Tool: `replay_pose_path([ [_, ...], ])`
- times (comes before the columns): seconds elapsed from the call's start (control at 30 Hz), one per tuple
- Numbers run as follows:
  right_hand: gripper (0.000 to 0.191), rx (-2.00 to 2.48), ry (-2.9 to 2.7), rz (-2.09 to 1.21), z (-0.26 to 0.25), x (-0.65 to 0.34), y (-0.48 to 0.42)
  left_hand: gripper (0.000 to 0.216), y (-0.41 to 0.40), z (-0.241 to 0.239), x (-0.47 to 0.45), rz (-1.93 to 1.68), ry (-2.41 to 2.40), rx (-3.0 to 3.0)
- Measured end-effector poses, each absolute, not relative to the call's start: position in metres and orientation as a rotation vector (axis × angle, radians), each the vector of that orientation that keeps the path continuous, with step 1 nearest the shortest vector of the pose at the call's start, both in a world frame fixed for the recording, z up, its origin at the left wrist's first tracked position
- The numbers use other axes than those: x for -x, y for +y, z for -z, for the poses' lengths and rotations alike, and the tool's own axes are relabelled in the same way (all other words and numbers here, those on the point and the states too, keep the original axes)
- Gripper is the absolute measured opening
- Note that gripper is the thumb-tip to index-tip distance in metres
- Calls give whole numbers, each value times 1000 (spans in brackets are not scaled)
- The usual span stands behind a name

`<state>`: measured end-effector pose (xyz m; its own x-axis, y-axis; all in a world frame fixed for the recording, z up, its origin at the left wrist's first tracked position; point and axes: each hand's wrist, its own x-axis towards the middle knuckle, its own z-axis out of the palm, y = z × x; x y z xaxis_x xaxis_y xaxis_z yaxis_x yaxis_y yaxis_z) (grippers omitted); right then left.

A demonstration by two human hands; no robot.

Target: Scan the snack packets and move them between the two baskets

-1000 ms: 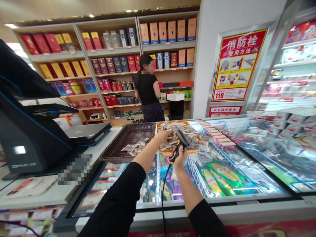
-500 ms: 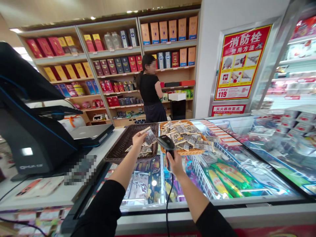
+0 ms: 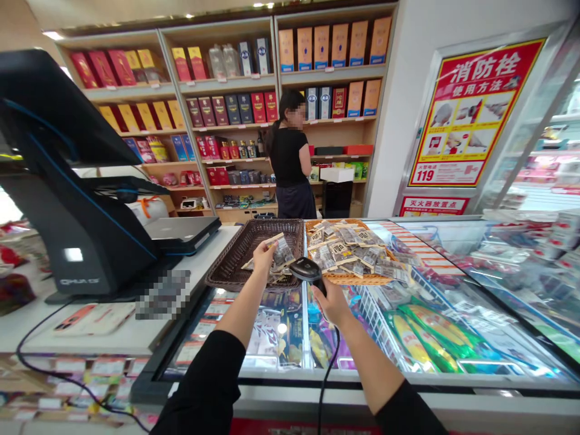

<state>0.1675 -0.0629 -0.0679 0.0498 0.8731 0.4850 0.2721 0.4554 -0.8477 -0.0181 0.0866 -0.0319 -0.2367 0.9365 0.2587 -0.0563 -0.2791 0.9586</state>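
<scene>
Shop int.: wooden wall shelves (image 3: 235, 90) w/ boxed goods, white wall (image 3: 412, 90) w/ red poster (image 3: 471, 115), ceiling spotlights.
</scene>
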Motion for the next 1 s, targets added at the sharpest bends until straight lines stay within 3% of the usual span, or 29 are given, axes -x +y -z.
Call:
replay_pose_path([
  [0.27, 19, 1002, -1374, -662, 71, -166, -61, 40, 85, 34, 18, -1613, 1127, -1203],
  [0.37, 22, 986, -1326, -781, 70, -164, -62, 40, 79, 29, 23, -1570, 1453, -1307],
  [0.5, 28, 870, -1134, -825, 68, -163, -57, 61, 64, 13, 19, -1555, 2006, -1597],
  [0.67, 32, 751, -674, -763, 70, -173, -43, 24, 53, -2, -28, -1108, 1726, -2138],
  [0.8, 32, 756, -558, -728, 71, -179, -38, 41, 56, -3, -70, -803, 1874, -2142],
  [1.0, 33, 750, -566, -753, 67, -176, -40, 40, 62, 3, -77, -1018, 1702, -1934],
])
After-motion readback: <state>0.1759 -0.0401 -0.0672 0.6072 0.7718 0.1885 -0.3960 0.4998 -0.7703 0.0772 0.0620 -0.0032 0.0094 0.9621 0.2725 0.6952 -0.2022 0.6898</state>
